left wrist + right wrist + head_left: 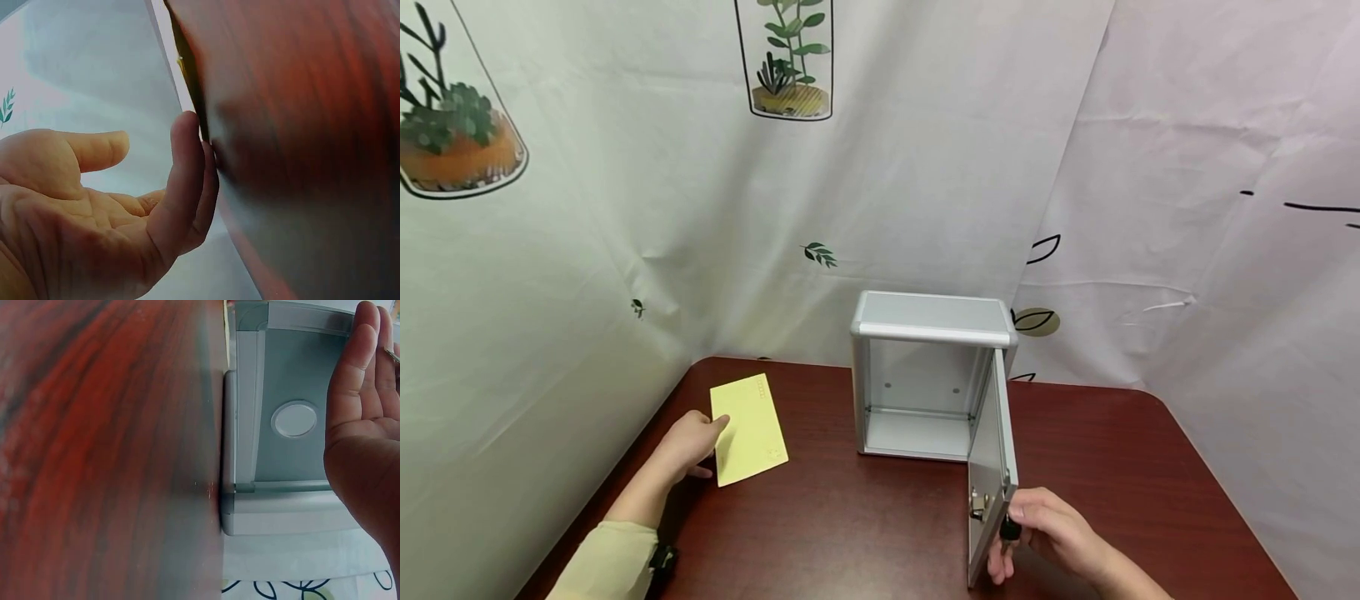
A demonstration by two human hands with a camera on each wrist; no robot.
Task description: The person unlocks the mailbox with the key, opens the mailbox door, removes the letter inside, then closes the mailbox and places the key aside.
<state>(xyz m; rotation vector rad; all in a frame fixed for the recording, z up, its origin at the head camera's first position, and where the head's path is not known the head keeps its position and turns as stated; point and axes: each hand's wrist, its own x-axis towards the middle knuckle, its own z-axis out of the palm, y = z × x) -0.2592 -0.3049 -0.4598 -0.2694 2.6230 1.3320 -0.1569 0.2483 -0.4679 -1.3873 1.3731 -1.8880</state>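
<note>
Curtained-off booth: plant-print cloth walls (925, 183), reddish-brown table (820, 533)

The left sleeve (608, 560) is pale yellow, the wrist gear (662, 558) black.

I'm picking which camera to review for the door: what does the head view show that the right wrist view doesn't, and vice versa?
Only the head view shows the left hand, the inside of the metal box and the lock latch on the door's inner face. Only the right wrist view shows the door's outer face, with its pale round inset. Both share the right hand, parts of the box and door, the wooden table and the leaf-printed backdrop.
</note>
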